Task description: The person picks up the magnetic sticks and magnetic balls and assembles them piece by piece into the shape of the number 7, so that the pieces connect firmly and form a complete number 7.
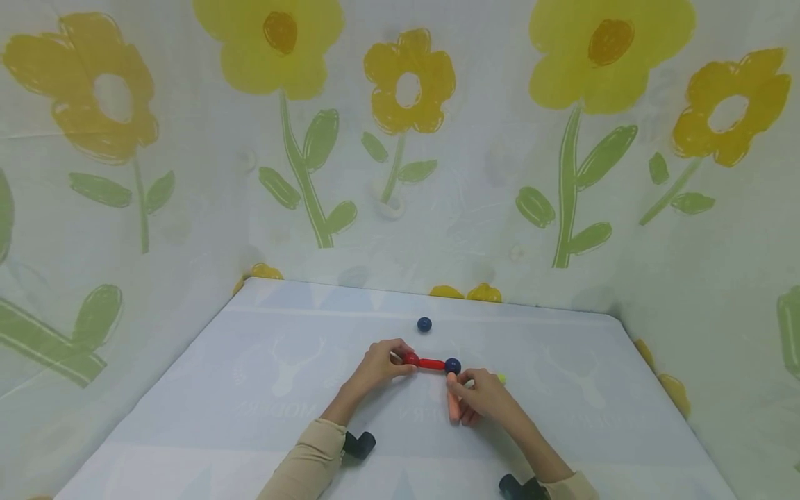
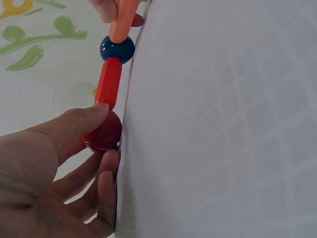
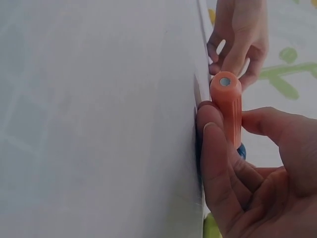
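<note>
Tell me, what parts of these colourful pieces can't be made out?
Head view: full shape of the yellow-green plastic-looking piece, hidden by the right hand.
Right wrist view: most of the shiny dark-blue ball, behind the ridged orange stick and hand.
Left wrist view: the stick's far end, cut off by the top edge.

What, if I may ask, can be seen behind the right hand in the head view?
Beyond the right hand, a small part of a yellow-green piece peeks out. The hand hides the rest, so its full shape and anything else there cannot be seen.
</note>
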Motion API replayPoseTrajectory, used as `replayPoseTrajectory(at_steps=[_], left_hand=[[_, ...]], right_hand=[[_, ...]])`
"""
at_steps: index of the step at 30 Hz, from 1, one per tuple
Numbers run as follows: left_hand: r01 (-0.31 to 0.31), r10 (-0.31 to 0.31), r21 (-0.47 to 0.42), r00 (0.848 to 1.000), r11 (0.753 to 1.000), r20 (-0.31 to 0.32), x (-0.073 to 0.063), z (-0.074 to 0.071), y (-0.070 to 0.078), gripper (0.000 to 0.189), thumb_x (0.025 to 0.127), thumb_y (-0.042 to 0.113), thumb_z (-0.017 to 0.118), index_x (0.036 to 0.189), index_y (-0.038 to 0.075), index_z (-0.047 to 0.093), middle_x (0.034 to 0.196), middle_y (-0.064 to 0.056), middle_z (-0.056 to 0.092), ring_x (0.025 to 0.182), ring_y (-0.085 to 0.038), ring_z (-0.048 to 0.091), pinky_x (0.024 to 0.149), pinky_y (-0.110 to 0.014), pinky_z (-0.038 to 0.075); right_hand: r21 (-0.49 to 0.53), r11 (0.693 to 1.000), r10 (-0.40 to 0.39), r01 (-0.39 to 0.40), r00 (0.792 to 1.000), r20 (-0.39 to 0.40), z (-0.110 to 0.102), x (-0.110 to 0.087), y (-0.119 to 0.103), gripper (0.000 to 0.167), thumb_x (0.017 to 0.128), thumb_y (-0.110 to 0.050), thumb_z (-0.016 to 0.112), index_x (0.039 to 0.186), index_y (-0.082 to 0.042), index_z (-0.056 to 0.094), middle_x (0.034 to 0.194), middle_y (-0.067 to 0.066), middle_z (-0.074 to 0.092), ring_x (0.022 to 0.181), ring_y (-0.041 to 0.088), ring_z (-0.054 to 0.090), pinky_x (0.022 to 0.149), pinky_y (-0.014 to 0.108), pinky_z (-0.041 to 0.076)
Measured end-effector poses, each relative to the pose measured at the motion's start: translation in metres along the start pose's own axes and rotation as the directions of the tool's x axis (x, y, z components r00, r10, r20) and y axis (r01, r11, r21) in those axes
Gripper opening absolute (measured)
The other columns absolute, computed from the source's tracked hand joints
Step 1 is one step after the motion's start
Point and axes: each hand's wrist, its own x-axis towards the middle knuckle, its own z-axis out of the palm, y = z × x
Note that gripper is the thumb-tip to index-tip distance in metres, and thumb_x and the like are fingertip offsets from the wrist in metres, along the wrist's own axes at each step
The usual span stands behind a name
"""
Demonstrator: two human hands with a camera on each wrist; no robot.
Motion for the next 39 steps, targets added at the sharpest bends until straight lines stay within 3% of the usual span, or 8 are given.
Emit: replayPoseTrajectory(at_steps=[18, 29, 39], left_hand=[[0.001, -0.001, -0.019, 1.000, 1.000, -0.006, -0.0011, 0.0005, -0.0018, 0.024, 0.083, 0.020, 0.078, 0.106, 0.016, 0.071, 0.100, -0.002, 0.072, 0.083, -0.012, 0.061, 0.075, -0.025, 0.054], [0.010, -0.010, 0.003, 1.000, 1.000, -0.014, -0.0005, 0.0028, -0.0024, 0.025, 0.084, 0.021, 0.078, 0.107, 0.017, 0.070, 0.101, -0.001, 0.071, 0.084, -0.012, 0.061, 0.075, -0.024, 0.054], [-0.027, 0.027, 0.033, 1.000, 0.999, -0.015, -0.0011, 0.0026, -0.0036, 0.027, 0.085, 0.022, 0.077, 0.109, 0.017, 0.068, 0.101, -0.002, 0.071, 0.082, -0.011, 0.061, 0.071, -0.021, 0.053]], right_hand=[[0.041, 0.997, 0.067, -0.067, 0.998, -0.013, 0.0018, 0.0006, 0.0018, 0.050, 0.094, -0.042, 0.063, 0.115, 0.003, 0.061, 0.062, 0.006, 0.067, 0.050, 0.017, 0.065, 0.051, 0.026, 0.054], [0.050, 0.997, 0.067, -0.066, 0.998, -0.019, 0.0012, -0.0006, 0.0018, 0.049, 0.094, -0.043, 0.062, 0.113, 0.002, 0.061, 0.062, 0.006, 0.067, 0.050, 0.016, 0.064, 0.050, 0.026, 0.054], [0.049, 0.997, 0.067, -0.065, 0.997, -0.024, 0.0019, -0.0001, 0.0020, 0.049, 0.094, -0.044, 0.062, 0.112, 0.002, 0.062, 0.062, 0.005, 0.067, 0.050, 0.015, 0.064, 0.051, 0.026, 0.054]])
